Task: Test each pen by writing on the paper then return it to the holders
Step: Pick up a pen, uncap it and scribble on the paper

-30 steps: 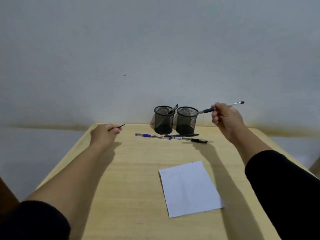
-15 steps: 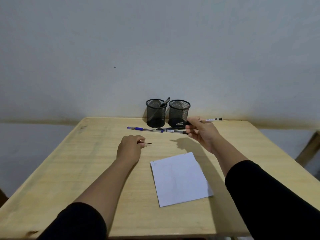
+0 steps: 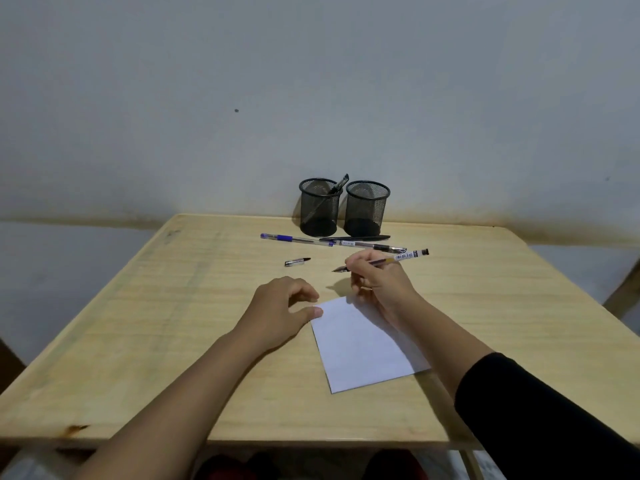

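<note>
My right hand grips an uncapped clear pen, its tip pointing left just above the table beyond the white paper. My left hand lies on the table with loosely curled fingers, its thumb touching the paper's near-left corner. A pen cap lies loose on the wood. Two black mesh holders stand at the back: the left holder has one pen leaning in it, the right holder looks empty. A blue pen and two dark pens lie in front of them.
The wooden table stands against a plain wall. A wooden frame piece shows past the table's right edge. Dark shapes sit on the floor under the front edge.
My left hand put the pen cap down on the table and moved to the paper's corner. My right hand brought the uncapped pen toward the paper.
</note>
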Tool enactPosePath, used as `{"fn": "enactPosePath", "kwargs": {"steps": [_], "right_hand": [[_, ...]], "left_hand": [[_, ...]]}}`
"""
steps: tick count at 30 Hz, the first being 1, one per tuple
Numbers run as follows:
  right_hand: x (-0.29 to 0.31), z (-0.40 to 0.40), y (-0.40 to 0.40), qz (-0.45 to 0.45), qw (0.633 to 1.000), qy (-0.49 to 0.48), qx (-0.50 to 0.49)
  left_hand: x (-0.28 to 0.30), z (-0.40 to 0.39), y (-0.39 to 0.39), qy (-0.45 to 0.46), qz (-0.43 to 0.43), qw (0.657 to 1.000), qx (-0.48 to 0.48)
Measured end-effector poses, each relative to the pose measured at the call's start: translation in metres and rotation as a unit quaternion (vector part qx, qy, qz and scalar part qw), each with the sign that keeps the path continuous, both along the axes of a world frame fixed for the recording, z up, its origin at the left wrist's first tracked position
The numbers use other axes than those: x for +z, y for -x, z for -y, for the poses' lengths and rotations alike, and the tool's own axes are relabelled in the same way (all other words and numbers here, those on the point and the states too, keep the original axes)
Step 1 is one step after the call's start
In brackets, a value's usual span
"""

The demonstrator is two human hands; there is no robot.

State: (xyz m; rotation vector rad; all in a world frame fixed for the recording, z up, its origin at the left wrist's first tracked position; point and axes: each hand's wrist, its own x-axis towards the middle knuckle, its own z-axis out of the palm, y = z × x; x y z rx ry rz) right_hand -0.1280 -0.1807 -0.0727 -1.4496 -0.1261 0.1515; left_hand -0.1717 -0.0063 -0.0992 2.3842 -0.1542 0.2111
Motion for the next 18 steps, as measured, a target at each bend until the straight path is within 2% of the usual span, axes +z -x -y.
{"fn": "enactPosePath", "kwargs": {"steps": [13,18], "right_hand": [[-0.014,0.005,-0.013,0.041,0.988,0.131,0.068],[-0.015,-0.004,-0.017,0.101,0.976,0.172,0.082]], "left_hand": [[-0.007,-0.004,-0.008,0.024,0.020,0.999,-0.008],[-0.004,-0.004,-0.008,0.008,0.013,1.000,-0.010]]}}
